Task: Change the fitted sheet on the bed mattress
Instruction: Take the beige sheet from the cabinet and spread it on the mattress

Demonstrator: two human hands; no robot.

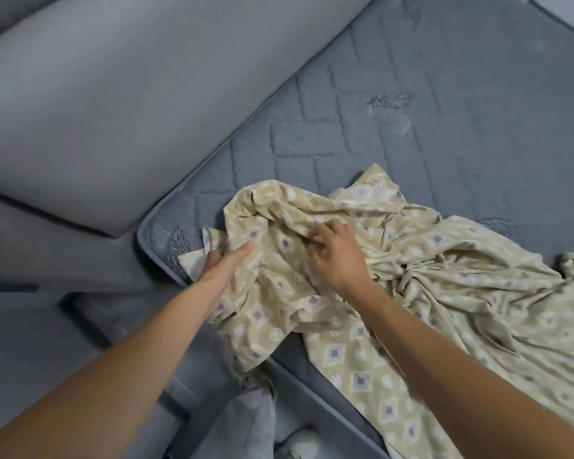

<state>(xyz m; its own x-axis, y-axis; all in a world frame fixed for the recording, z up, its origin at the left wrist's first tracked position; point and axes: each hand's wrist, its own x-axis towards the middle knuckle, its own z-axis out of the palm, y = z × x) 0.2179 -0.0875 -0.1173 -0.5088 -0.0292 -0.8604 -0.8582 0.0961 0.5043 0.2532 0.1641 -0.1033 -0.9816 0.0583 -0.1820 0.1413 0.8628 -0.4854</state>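
A beige fitted sheet [428, 293] with a diamond and circle print lies bunched on the bare grey quilted mattress [411, 111], near the mattress corner at the lower left. My left hand [224, 265] grips the sheet's edge by that corner, thumb on top and fingers tucked under the cloth. My right hand [335, 256] pinches a fold of the sheet a little to the right, fingers curled into the fabric. The sheet trails off to the right and toward the bottom edge.
A grey padded headboard [130, 94] runs along the mattress's upper-left side. Grey floor [30, 326] lies to the left. Below the mattress edge hangs a grey cloth [242, 422], with a white object [304, 440] beside it.
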